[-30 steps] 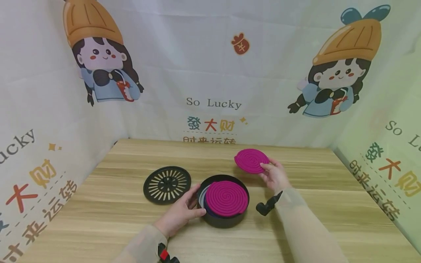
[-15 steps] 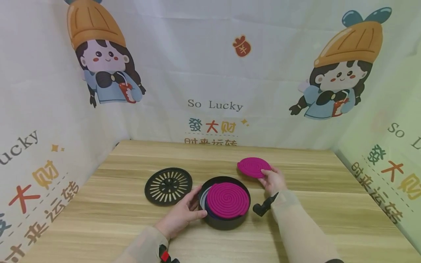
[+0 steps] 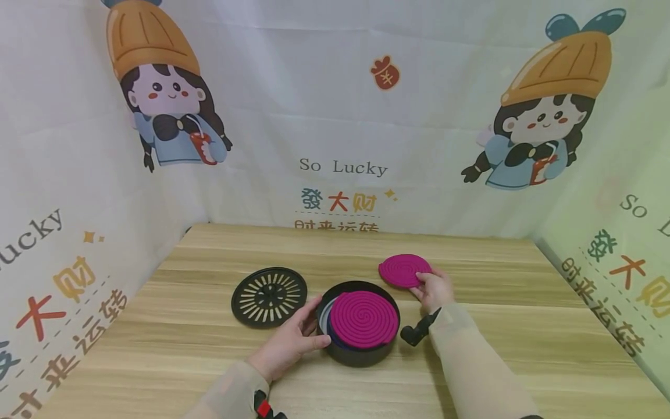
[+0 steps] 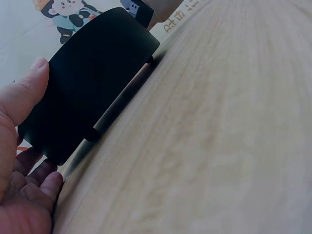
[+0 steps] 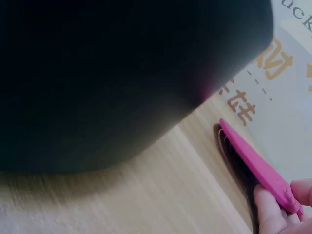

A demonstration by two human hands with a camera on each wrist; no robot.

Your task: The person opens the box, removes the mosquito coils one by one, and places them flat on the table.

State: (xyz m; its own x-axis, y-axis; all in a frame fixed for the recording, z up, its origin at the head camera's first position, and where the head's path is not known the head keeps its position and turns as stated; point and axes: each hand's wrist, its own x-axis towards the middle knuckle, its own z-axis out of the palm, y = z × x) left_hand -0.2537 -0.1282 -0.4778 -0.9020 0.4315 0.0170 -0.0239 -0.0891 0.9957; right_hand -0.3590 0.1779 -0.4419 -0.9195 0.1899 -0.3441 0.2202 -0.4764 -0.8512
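Observation:
My left hand [image 3: 293, 340] holds the left side of a round black container [image 3: 361, 357], thumb at the near side and fingers behind. In the left wrist view the container's dark wall [image 4: 92, 80] stands on small feet. Inside lies a magenta spiral coaster [image 3: 363, 319], with grey and dark blue round edges showing under it at the left. Behind and right of the container, my right hand [image 3: 435, 289] pinches a second magenta spiral coaster [image 3: 400, 270] by its right edge. The right wrist view has this coaster [image 5: 261, 168] tilted low above the table, its far edge close to the surface.
Left of the container a black slotted round lid [image 3: 269, 295] lies on the wooden table [image 3: 173, 343]. Printed cloth [image 3: 335, 105] surrounds the table at the back and both sides. Black wrist camera mounts [image 3: 416, 333] sit on both sleeves.
The right hand has lowered its coaster toward the table and a little nearer, and the coaster looks flatter. The left hand keeps its hold on the container.

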